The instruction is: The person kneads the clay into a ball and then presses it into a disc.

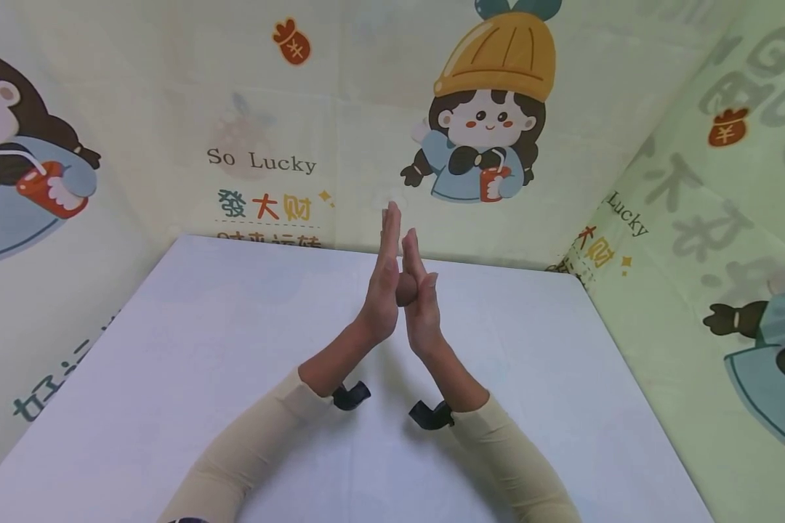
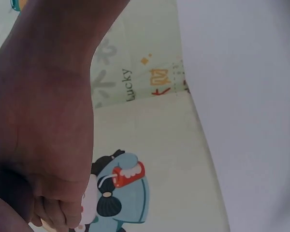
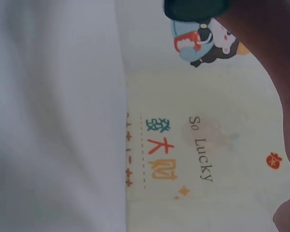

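A round brown ball, perhaps clay or dough, sits between the two palms in the head view. My left hand stands upright with straight fingers, its palm against the ball's left side. On the other side, my right hand faces it with fingers pointing up, palm touching the ball. Both hands are raised above the white table. The left wrist view shows the dark ball at the lower left, beside a palm and its fingers. Only parts of a hand appear at the right edge of the right wrist view; the ball is hidden there.
A white tabletop lies under the forearms. Behind it and at the sides hang pale printed sheets with cartoon figures and lettering. Black wrist-camera mounts stick out near both sleeves.
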### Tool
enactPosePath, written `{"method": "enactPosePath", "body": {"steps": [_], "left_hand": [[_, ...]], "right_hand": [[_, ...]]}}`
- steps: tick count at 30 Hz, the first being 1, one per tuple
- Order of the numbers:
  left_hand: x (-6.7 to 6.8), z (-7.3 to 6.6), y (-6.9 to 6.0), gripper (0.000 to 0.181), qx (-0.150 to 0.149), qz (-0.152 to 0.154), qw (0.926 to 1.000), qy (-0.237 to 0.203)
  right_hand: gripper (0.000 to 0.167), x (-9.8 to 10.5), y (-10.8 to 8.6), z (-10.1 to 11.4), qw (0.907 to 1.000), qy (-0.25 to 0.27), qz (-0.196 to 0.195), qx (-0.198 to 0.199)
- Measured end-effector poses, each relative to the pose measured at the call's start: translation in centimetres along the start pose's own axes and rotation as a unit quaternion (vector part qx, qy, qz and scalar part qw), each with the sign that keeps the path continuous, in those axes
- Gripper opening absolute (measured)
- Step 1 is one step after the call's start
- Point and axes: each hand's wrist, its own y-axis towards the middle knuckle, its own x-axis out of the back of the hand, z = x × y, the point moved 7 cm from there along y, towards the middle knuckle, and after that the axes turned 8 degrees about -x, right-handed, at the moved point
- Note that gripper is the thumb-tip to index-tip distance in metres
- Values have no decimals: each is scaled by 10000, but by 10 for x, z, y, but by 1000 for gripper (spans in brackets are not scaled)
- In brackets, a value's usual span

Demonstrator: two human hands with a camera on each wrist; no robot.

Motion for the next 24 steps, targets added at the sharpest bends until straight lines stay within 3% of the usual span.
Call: {"method": "enactPosePath", "body": {"steps": [6, 12, 20, 24], "left_hand": [[8, 6, 9, 85, 139, -99, 9997, -159], [14, 19, 14, 80, 489, -210, 9981, -306], [22, 40, 13, 83, 589, -303, 9970, -389], [20, 48, 11, 84, 593, -180, 9966, -548]], "right_hand": [[91, -4, -4, -4, 9999, -141, -44, -56], [88, -9, -8, -7, 9993, -327, -51, -171], [77, -16, -14, -5, 9975, -666, 198, 125], [73, -15, -15, -3, 9953, -918, 150, 258]]}}
